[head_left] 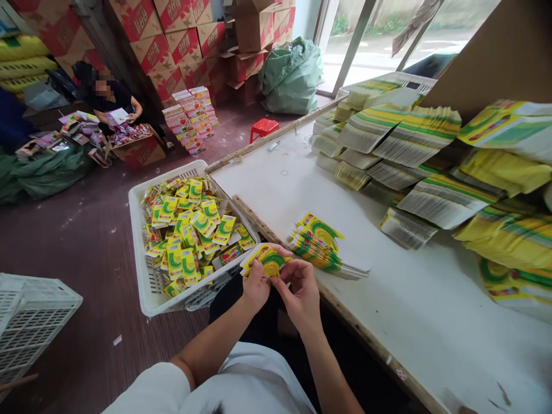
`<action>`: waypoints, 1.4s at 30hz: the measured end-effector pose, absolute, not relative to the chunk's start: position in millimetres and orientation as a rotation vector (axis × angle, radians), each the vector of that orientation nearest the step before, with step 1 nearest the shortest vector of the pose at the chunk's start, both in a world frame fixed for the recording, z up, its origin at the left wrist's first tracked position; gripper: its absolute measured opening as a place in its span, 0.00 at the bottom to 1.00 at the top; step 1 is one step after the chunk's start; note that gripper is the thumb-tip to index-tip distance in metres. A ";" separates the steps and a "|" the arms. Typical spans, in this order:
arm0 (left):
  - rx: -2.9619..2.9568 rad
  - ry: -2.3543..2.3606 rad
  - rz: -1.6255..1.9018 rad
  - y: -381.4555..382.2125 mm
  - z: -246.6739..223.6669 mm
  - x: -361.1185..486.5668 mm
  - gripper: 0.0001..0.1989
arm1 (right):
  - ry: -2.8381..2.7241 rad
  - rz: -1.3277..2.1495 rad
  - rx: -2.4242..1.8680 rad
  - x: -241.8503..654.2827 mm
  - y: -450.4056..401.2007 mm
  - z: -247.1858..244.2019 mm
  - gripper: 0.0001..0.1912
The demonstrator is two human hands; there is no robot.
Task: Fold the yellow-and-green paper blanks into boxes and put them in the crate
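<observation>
Between my two hands is a yellow and green printed carton (268, 262), held over my lap at the table's edge. My left hand (257, 287) grips its left side with the thumb on the printed face. The thumb and fingers of my right hand (301, 290) close on its lower right side. Just beyond, a fanned stack of flat cartons (318, 238) in the same print lies on the white table (276, 178). Left of my hands stands a white plastic crate (144, 287) heaped with small yellow and green boxes (190, 230).
Bundles of flat cartons (422, 138) are piled along the table's right side. A red stool (264, 127), a green sack (291, 77) and stacked cardboard boxes (159, 52) stand behind. Another person (114, 100) sits at the far left. An upturned white crate (34, 316) is at the left edge.
</observation>
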State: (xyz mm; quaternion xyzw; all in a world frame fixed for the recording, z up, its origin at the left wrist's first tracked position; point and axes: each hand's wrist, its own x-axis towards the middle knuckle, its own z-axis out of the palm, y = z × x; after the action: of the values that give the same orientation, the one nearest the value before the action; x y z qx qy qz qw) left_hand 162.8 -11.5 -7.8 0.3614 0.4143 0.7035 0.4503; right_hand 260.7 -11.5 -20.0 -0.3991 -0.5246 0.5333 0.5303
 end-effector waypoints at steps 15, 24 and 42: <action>0.898 1.035 1.690 -14.9 -18.9 166.8 0.31 | -1.258 1.242 -1.023 265.3 -17.9 -27.1 0.19; 0.784 0.917 1.642 -4.0 -10.7 174.1 0.31 | -1.172 1.389 -0.880 269.7 -17.0 -29.2 0.30; 0.894 1.127 1.600 -4.4 -31.3 137.8 0.18 | -1.644 0.706 -1.057 312.8 0.9 -23.0 0.06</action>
State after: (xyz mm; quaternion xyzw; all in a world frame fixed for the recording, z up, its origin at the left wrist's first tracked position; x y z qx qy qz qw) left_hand 137.8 -4.4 -31.3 0.3656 0.4608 0.6545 0.4751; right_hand 312.8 0.9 -23.0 -0.4382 -0.6820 0.2926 0.5072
